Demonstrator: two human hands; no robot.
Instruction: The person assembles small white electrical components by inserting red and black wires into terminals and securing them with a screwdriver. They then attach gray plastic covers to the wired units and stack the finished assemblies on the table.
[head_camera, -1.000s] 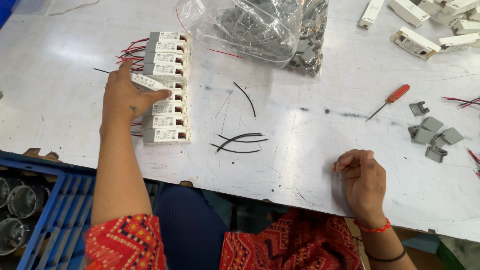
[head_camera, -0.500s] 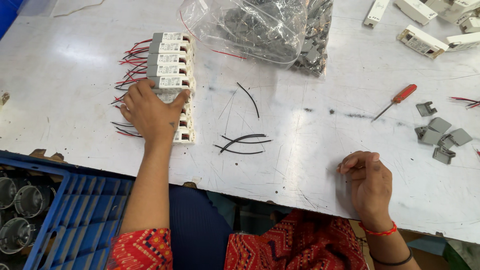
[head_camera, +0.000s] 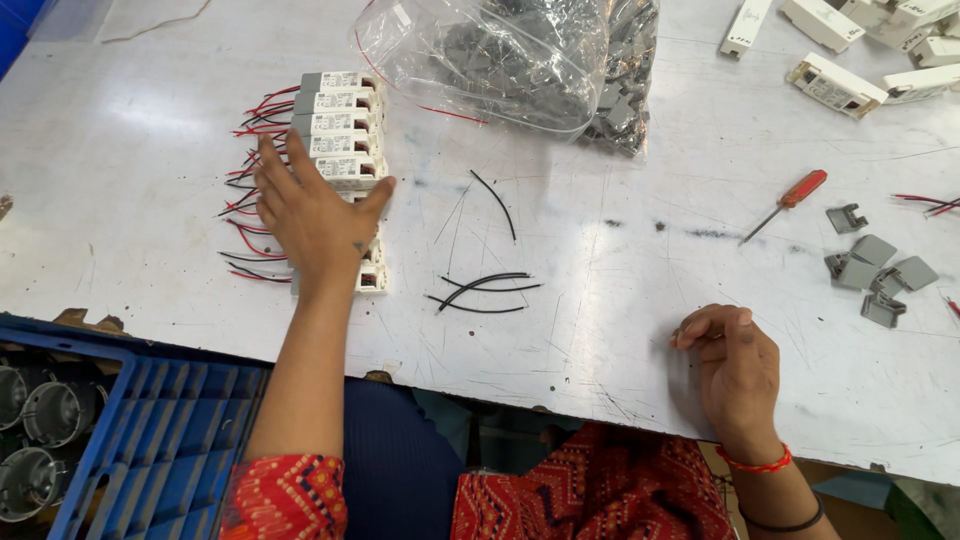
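Note:
My left hand (head_camera: 312, 217) lies flat, fingers spread, on a stacked row of white and grey electrical modules (head_camera: 340, 120) with red and black wires (head_camera: 252, 120) sticking out on their left side. It covers the lower modules of the row. My right hand (head_camera: 735, 368) rests near the table's front edge with fingers loosely curled and nothing visible in it. A few loose black wires (head_camera: 482, 288) lie on the white table (head_camera: 620, 300) between the two hands.
A clear plastic bag (head_camera: 500, 60) of grey parts lies at the back centre. A red-handled screwdriver (head_camera: 785, 203) and several grey plastic clips (head_camera: 875, 265) lie at the right. More white modules (head_camera: 835, 85) sit at the back right. A blue crate (head_camera: 140, 440) stands lower left.
My left hand has slid down the row of modules and flattened onto its lower part. My right hand has stayed at the table's front edge.

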